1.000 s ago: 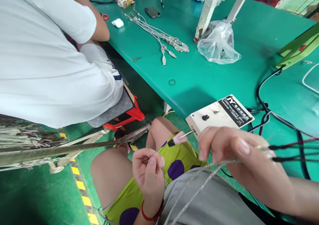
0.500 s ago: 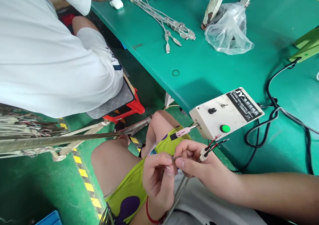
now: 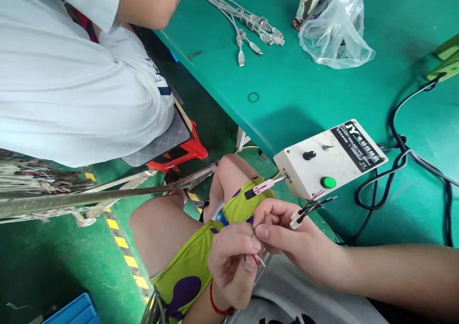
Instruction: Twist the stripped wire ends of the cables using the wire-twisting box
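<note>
My left hand [image 3: 233, 259], with a red cord round the wrist, pinches a thin cable end. Short red and white wires [image 3: 258, 261] stick out between its thumb and fingers. My right hand [image 3: 283, 228] meets it, thumb and forefinger closed on a thin dark-green wire [image 3: 254, 233] that runs between both hands. Against the back of my right hand sits a small white connector [image 3: 296, 220] with red and black wires; whether that hand holds it I cannot tell. Just beyond is a white control box [image 3: 326, 159] with a green button, a knob and a pink-and-black clip [image 3: 261, 187] on its shaft.
Grey USB cables [image 3: 251, 25] and a clear plastic bag [image 3: 337, 32] lie on the green table [image 3: 222, 82]. Black cords [image 3: 399, 156] coil right of the box. A co-worker in white [image 3: 71, 85] sits at left, above a rack of cables [image 3: 39, 180]. A blue crate [image 3: 77, 312] stands on the floor.
My left hand has turned and shifted slightly right, so more of the red and white wires shows. The co-worker's arm has come further into view. The camera has shifted a little.
</note>
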`<state>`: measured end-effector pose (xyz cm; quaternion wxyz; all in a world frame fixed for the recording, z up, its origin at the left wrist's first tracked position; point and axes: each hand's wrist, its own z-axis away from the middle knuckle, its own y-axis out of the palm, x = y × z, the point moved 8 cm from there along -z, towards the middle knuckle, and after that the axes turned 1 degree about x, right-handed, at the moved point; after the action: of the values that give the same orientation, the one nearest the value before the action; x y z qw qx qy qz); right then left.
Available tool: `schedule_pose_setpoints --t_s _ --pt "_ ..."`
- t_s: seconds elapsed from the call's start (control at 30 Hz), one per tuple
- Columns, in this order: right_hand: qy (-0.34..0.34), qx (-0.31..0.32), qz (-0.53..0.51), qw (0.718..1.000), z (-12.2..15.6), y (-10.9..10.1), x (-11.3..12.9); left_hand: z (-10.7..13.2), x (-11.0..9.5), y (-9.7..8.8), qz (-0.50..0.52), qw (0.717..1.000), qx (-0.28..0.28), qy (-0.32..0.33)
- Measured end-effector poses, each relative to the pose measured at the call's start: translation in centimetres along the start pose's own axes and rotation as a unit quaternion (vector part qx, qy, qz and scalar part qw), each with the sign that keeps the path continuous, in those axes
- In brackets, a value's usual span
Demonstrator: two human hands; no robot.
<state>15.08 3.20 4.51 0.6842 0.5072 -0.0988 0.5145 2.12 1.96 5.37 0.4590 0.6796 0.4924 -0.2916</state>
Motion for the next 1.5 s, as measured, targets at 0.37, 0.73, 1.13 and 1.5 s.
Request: schedule_pose_setpoints --t_s 0.37,0.73,1.13,1.5 --pt "0.027 -0.005 0.001 1.0 0.0 0.0 -0.3 -0.9 -0.5 0.3 -0.054 0.998 0.026 -0.015" --pt "0.007 -0.032 0.027 0.999 -0.5 -0.2 0.6 -0.3 1.3 -1.7 -0.073 0.993 -0.053 -0.081" --pt "0.024 -0.165 0.022 0.986 -1.0 -1.8 0.3 -1.5 2.8 -2.5 -0.03 0.982 -0.121 -0.139" --pt "0.0 -0.158 -0.026 0.987 -0.9 -1.4 0.8 -2.0 3.2 -2.6 -0.069 0.976 -0.11 -0.173"
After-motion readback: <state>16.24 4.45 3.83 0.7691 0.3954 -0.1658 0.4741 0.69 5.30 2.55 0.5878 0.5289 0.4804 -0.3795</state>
